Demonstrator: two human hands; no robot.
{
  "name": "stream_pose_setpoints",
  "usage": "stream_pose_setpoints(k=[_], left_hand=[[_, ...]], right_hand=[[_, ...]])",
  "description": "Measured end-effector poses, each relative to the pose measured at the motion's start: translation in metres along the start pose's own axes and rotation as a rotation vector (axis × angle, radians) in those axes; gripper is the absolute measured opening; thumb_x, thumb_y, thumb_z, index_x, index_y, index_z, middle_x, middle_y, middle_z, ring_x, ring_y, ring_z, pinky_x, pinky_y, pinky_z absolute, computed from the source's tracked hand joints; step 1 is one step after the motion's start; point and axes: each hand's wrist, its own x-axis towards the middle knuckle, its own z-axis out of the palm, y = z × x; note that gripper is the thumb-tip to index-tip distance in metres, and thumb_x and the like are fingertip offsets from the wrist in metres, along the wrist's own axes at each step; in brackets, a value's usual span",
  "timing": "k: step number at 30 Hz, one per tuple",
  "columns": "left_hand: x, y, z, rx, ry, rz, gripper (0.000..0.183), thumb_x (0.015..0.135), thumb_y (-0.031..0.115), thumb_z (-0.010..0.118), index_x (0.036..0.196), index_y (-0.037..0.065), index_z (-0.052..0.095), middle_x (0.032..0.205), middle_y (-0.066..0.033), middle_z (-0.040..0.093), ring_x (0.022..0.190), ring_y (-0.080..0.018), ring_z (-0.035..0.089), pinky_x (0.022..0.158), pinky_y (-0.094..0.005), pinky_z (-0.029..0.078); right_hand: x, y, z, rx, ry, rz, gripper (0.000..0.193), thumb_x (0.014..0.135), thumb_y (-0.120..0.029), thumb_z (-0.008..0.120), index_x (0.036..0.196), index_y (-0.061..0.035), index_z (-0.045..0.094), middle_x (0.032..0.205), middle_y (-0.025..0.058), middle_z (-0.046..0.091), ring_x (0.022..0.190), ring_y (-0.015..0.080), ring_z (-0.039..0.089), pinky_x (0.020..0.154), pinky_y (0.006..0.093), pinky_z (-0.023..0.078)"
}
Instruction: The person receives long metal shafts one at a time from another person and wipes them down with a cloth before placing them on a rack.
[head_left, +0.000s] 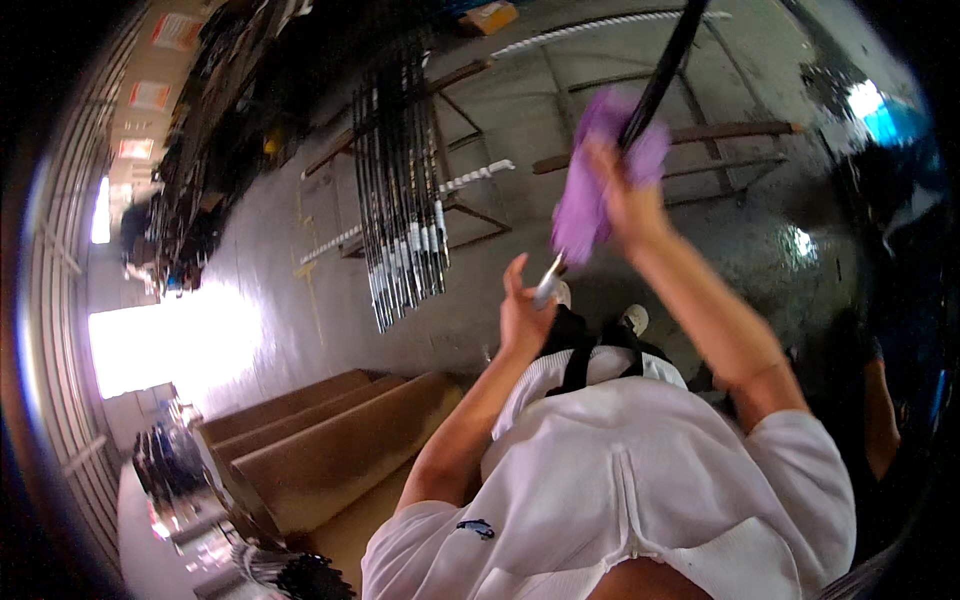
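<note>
A long black rod (668,75) with a silver lower end slants from the top of the view down toward my body. My right hand (627,195) is closed round it through a crumpled purple cloth (582,205), which wraps the rod; both are smeared by motion. My left hand (527,318) is at the silver end, with a finger or thumb sticking up beside it. The end lies against this hand, and the other fingers seem curled about it, partly hidden.
Several similar rods (405,200) lie side by side on a low metal rack (470,215) with white rope-wrapped bars, ahead to the left. Another rack bar (740,130) extends ahead right. Brown stepped padding (340,450) stands at near left. Someone's arm (880,415) shows at the right edge.
</note>
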Motion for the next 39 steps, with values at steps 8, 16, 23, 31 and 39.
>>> stream_pose_setpoints(k=[8,16,23,31,39], left_hand=[[0.018,-0.042,-0.022,-0.435,-0.405,0.342,0.070,0.077,0.021,0.065,0.131,0.002,0.026,0.124,-0.0121,0.039,0.119,-0.0219,0.035,0.098,-0.0310,0.027],[0.091,-0.041,-0.104,-1.118,0.106,0.139,0.028,0.093,0.027,0.037,0.102,0.001,0.044,0.118,-0.0138,0.048,0.106,-0.0267,0.052,0.099,-0.0397,0.035],[0.126,-0.093,-0.125,-1.196,0.139,-0.211,0.030,0.090,0.016,0.048,0.116,0.010,0.035,0.083,-0.0070,0.051,0.067,-0.0153,0.053,0.059,-0.0332,0.049],[0.263,-0.278,-0.170,-0.153,0.500,-0.227,0.026,0.090,0.028,0.047,0.099,0.004,0.043,0.078,-0.0090,0.052,0.071,-0.0185,0.052,0.060,-0.0342,0.043],[0.306,-0.388,-0.207,0.458,0.310,-0.312,0.031,0.089,0.031,0.044,0.100,0.002,0.043,0.103,-0.0185,0.049,0.089,-0.0367,0.051,0.070,-0.0453,0.044]], right_hand=[[-0.056,0.072,0.013,-0.254,-0.317,0.429,0.017,0.078,-0.013,0.064,0.090,-0.0044,0.057,0.080,-0.0006,0.057,0.071,0.0090,0.053,0.064,0.0253,0.044],[-0.095,0.129,0.052,-0.457,-0.684,0.561,0.053,0.073,-0.030,0.067,0.114,-0.0014,0.049,0.095,0.0135,0.062,0.087,0.0205,0.060,0.077,0.0327,0.046],[-0.095,0.164,0.114,-0.513,-0.720,0.751,0.053,0.076,-0.027,0.066,0.117,-0.0003,0.046,0.102,0.0132,0.059,0.095,0.0196,0.056,0.084,0.0316,0.043],[-0.092,0.208,0.103,-0.920,-0.803,0.884,0.064,0.071,-0.035,0.070,0.118,0.0018,0.046,0.104,0.0180,0.059,0.096,0.0238,0.058,0.082,0.0326,0.044],[-0.104,0.198,0.029,-1.247,-0.514,0.940,0.052,0.072,-0.022,0.067,0.115,0.0013,0.049,0.098,0.0170,0.061,0.090,0.0217,0.059,0.077,0.0331,0.045]])
